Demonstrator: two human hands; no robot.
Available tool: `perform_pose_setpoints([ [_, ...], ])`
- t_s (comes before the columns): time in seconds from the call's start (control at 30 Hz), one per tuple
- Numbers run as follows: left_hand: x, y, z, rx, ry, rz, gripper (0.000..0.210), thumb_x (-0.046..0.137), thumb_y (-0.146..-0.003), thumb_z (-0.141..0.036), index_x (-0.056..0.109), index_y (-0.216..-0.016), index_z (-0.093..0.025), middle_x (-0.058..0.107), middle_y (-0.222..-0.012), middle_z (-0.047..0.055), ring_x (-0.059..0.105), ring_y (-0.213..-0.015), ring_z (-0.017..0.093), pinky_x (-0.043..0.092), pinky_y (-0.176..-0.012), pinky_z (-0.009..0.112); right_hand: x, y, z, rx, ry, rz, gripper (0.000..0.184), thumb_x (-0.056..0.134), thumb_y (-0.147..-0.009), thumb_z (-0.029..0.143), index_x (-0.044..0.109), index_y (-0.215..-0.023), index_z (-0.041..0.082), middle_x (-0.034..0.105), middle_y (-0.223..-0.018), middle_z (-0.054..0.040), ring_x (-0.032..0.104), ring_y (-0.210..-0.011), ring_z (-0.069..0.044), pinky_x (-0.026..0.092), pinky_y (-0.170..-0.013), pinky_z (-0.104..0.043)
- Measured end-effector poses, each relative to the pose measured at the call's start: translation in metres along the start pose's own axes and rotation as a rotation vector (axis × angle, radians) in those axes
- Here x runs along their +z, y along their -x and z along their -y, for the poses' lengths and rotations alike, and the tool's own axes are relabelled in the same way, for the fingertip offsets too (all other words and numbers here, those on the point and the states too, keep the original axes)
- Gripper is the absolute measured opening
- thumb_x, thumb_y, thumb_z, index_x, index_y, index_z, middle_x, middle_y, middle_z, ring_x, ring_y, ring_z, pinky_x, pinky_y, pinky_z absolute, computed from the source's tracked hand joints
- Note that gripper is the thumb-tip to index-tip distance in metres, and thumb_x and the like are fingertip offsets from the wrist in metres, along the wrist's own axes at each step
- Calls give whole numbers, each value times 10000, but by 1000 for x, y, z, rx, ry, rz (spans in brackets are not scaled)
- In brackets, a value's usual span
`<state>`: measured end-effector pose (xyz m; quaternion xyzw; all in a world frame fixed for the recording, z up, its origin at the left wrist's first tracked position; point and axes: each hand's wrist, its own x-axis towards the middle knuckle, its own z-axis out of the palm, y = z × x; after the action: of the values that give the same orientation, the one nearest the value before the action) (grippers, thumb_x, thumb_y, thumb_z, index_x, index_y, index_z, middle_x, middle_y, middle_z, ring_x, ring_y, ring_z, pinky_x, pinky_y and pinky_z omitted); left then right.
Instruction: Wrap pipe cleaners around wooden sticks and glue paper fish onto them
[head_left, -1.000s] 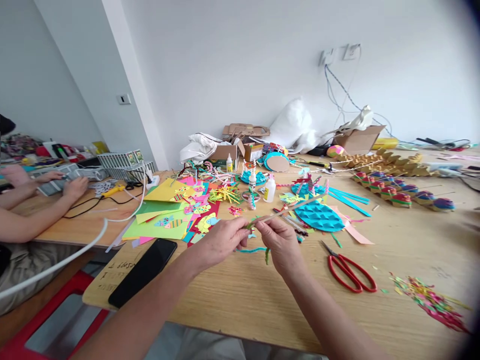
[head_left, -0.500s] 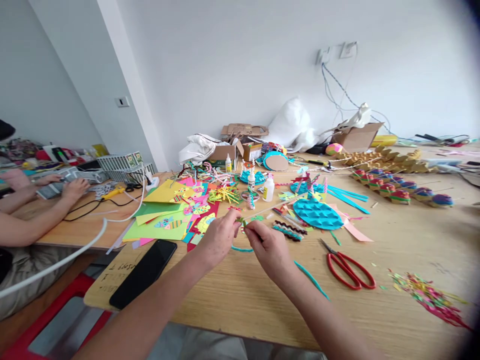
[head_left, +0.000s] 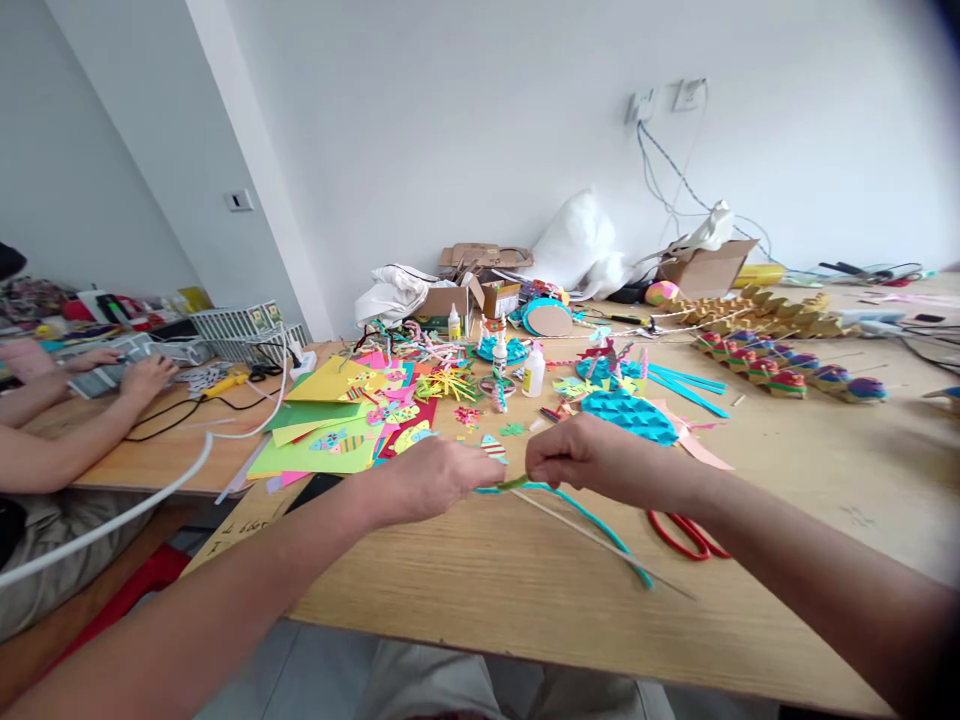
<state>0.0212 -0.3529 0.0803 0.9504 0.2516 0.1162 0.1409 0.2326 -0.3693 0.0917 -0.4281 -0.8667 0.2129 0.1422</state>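
A short green pipe cleaner (head_left: 514,482) stretches between my two hands above the table. My left hand (head_left: 439,480) pinches one end, and my right hand (head_left: 571,455), its fingers curled, grips the other. Below them a blue pipe cleaner (head_left: 604,532) curves across the wood. A thin pale stick (head_left: 600,542) runs from under the green piece toward the lower right; whether it rests on the table I cannot tell. Just beyond my fingers is a striped paper fish (head_left: 493,448). Red-handled scissors (head_left: 686,537) are partly covered by my right forearm.
Coloured paper sheets (head_left: 319,415) and cut-outs spread at the left, by a mostly hidden black phone (head_left: 315,488). Farther back are a glue bottle (head_left: 533,370), a blue textured disc (head_left: 628,415) and painted egg-carton strips (head_left: 780,370). A co-worker's hands (head_left: 146,378) are at far left.
My hands have moved apart and slightly down, with the green pipe cleaner drawn out between them. The stick, which pointed up and away, now slants toward the lower right.
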Motion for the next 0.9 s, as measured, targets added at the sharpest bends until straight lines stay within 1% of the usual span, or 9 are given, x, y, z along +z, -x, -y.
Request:
perform_pose_setpoints([
  [0.07,-2,3,-3,-7,169,-78,200,374,-813,-177,557,-737,-198,502,-616,-16,448,-568,100,315,-544,195,3,3,-8,-1,-299,-29,182,483,-767,258,583,-634,185,519,-527,37,417,-446,-74,293,-415,-179],
  [0.13,2,3,-4,-104,370,-201,217,348,-835,-247,534,-742,-187,475,-577,-25,425,-508,83,308,-498,186,17,3,-11,18,-452,-156,238,459,-786,323,566,-632,177,498,-521,36,374,-420,-68,275,-393,-182],
  [0.27,17,-6,4,-294,509,-379,223,348,-827,-285,479,-682,-178,438,-519,-40,391,-432,75,275,-435,184,57,-3,0,37,-158,-453,261,408,-824,261,535,-612,178,513,-514,18,440,-489,-92,311,-472,-199],
  [0.4,26,-12,16,-320,106,-373,184,395,-788,-194,520,-654,-183,492,-549,-8,451,-526,118,285,-503,214,65,-3,20,88,377,-346,213,368,-827,150,557,-730,160,605,-638,-52,506,-537,-125,261,-476,-233],
  [0.53,20,-5,15,-278,-34,-204,159,434,-754,-146,562,-691,-214,538,-603,3,480,-585,144,297,-536,223,34,3,23,71,492,-172,189,412,-793,134,575,-703,162,604,-603,-48,498,-513,-127,222,-459,-241],
  [0.63,4,4,6,-164,78,-19,172,443,-757,-142,550,-641,-209,522,-581,-17,465,-564,122,309,-543,212,9,6,10,-43,242,-41,215,428,-795,159,584,-648,172,556,-567,-1,451,-510,-100,259,-479,-216],
  [0.73,-8,10,-3,-62,349,118,160,439,-785,-199,549,-669,-193,490,-568,-27,436,-532,91,319,-521,186,3,8,-5,-124,-240,85,197,455,-796,254,585,-667,182,483,-553,36,406,-508,-84,290,-480,-193],
  [0.83,-3,11,-5,-187,678,3,200,371,-829,-292,508,-732,-184,420,-543,-44,355,-428,62,285,-418,164,23,6,-11,-50,-605,-100,253,461,-792,361,546,-637,180,426,-520,48,352,-469,-77,263,-442,-191],
  [0.9,7,8,-2,-289,794,-153,215,346,-836,-331,481,-752,-185,413,-551,-49,336,-400,55,259,-382,159,43,1,-8,-37,-640,-296,321,434,-806,368,490,-554,178,429,-505,41,356,-460,-76,271,-446,-196],
])
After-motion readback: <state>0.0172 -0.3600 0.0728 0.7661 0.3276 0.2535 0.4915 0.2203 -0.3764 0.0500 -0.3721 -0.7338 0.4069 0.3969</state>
